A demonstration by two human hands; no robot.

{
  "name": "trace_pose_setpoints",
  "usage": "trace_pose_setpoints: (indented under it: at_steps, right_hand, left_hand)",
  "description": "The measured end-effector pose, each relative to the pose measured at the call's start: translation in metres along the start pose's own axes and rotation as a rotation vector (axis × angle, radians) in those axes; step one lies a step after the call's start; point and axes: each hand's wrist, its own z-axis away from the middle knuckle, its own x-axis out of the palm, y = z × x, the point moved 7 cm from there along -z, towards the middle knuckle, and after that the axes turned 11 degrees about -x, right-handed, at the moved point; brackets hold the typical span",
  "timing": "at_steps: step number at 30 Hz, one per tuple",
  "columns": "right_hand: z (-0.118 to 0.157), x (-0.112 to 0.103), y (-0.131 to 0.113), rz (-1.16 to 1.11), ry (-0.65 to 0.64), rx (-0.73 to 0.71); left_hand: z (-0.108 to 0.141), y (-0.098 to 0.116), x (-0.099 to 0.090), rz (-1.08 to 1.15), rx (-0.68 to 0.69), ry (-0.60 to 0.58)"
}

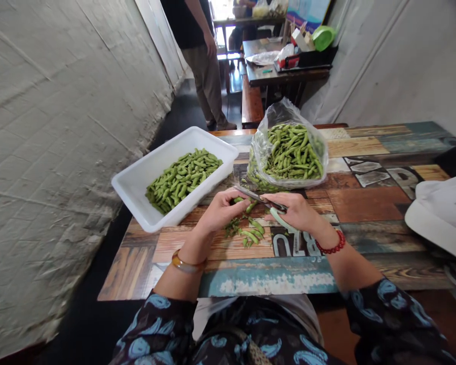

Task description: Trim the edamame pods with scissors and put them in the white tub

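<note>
My left hand (225, 207) is closed with a green soybean pod (238, 201) between its fingers. In my right hand (294, 210) is a pair of scissors (254, 194) with a pale green handle, its blades reaching across to the fingertips of my left hand. Several loose pods (254, 233) and small trimmings (232, 228) lie on the table just below both hands. To the left, a white plastic tub (137, 195) holds a heap of pods. Beyond my right hand stands an open clear plastic bag (319, 170) filled with more pods.
The patchwork wooden table (266, 274) carries a white cap (441, 213) at its right end. A person (203, 66) stands past the far edge. Behind is another table (258, 76) with a green bowl (324, 38) and boxes. A pale wall (61, 126) runs along the left.
</note>
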Motion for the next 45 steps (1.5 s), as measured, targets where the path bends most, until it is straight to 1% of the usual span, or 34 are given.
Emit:
trace_pose_setpoints:
  at_steps: [4,6,8,12,16,21,25,32,36,38,40,45]
  right_hand:
    - [0.005,-0.004,0.017,-0.076,0.096,0.21]
    - [0.006,-0.002,0.019,-0.086,0.101,0.255]
    - [0.005,0.0,0.016,-0.065,0.093,0.238]
    - [0.001,0.007,0.005,0.017,0.07,0.123]
    - [-0.001,0.012,0.0,0.056,0.045,0.059]
    - [0.0,0.013,0.004,0.061,0.035,0.086]
    - [0.0,0.015,0.005,0.055,0.026,0.078]
    - [0.003,0.016,0.005,0.098,0.04,0.081]
    - [0.003,0.013,0.006,0.113,0.047,0.089]
    - [0.003,0.013,0.007,0.102,0.044,0.087]
    - [0.004,0.013,0.011,0.092,0.05,0.114]
    - [0.013,0.008,0.03,0.051,0.146,0.272]
  left_hand:
    - [-0.005,-0.019,-0.005,0.352,-0.183,0.031]
    - [-0.007,-0.023,-0.007,0.499,-0.213,0.036]
    - [-0.008,-0.023,-0.008,0.59,-0.213,0.059]
    - [-0.007,-0.021,-0.009,0.697,-0.194,0.115]
    - [-0.006,-0.02,-0.003,0.724,-0.179,0.111]
    - [-0.006,-0.021,0.006,0.687,-0.194,0.082]
    - [-0.006,-0.024,0.011,0.696,-0.189,0.059]
    - [-0.006,-0.025,0.015,0.609,-0.187,-0.002]
    - [-0.005,-0.025,0.018,0.485,-0.225,-0.06]
    - [-0.005,-0.027,0.019,0.464,-0.252,-0.088]
    - [-0.006,-0.03,0.019,0.523,-0.286,-0.11]
    - [-0.01,-0.035,0.015,0.81,-0.332,-0.146]
